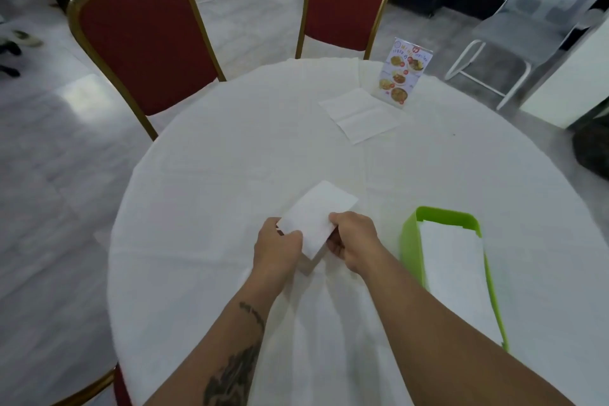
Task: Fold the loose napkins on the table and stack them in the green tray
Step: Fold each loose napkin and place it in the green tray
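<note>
A folded white napkin (316, 214) is held just above the round table, near its front middle. My left hand (278, 249) pinches its near left edge, thumb on top. My right hand (354, 241) pinches its right edge, fingers curled underneath. To the right stands the green tray (408, 231), long and narrow, with folded white napkins (456, 270) lying inside it. One loose, unfolded napkin (359, 115) lies flat at the far right of the table.
A white cloth covers the table (214, 175). A standing menu card (403, 72) sits just behind the loose napkin. Two red chairs with gold frames (138, 43) (346, 0) stand at the far side. A white chair (514, 39) is off to the right.
</note>
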